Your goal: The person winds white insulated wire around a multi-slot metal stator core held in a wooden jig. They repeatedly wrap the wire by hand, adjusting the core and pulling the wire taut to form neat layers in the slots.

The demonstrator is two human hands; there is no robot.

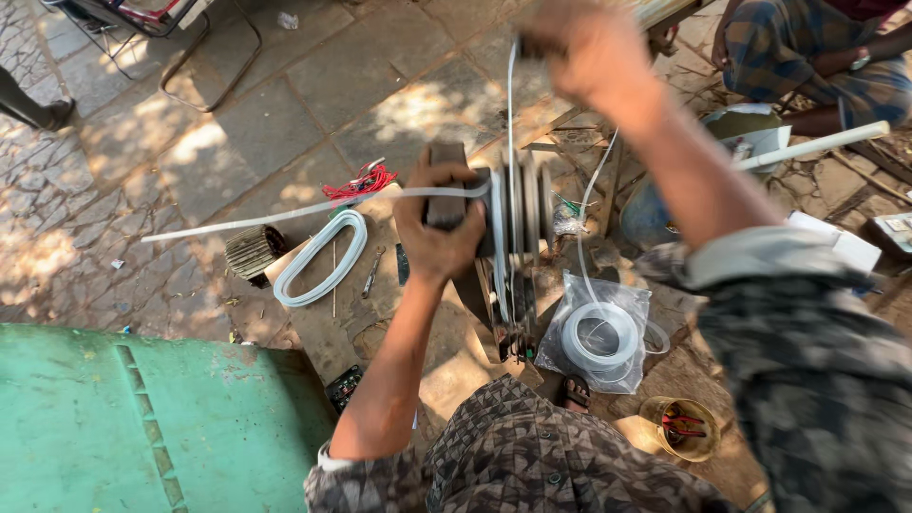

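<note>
My left hand (435, 226) grips the dark handle block (445, 166) at the side of a grooved winding former (521, 204) on an upright stand. White sleeving (285, 218) runs from the former out to the left. My right hand (586, 49), raised and blurred, is closed on a white strand (510, 104) that drops down to the former. The strand's other part leads down to a white coil (600, 336) lying in a clear plastic bag (570, 294).
A green metal surface (142, 418) fills the lower left. A white hose loop (323, 255), a ribbed rotor (253, 253) and red wires (366, 180) lie on the paving. A yellow tub (680, 429) of tools stands lower right. Another person (817, 57) sits at upper right beside a white pipe (817, 145).
</note>
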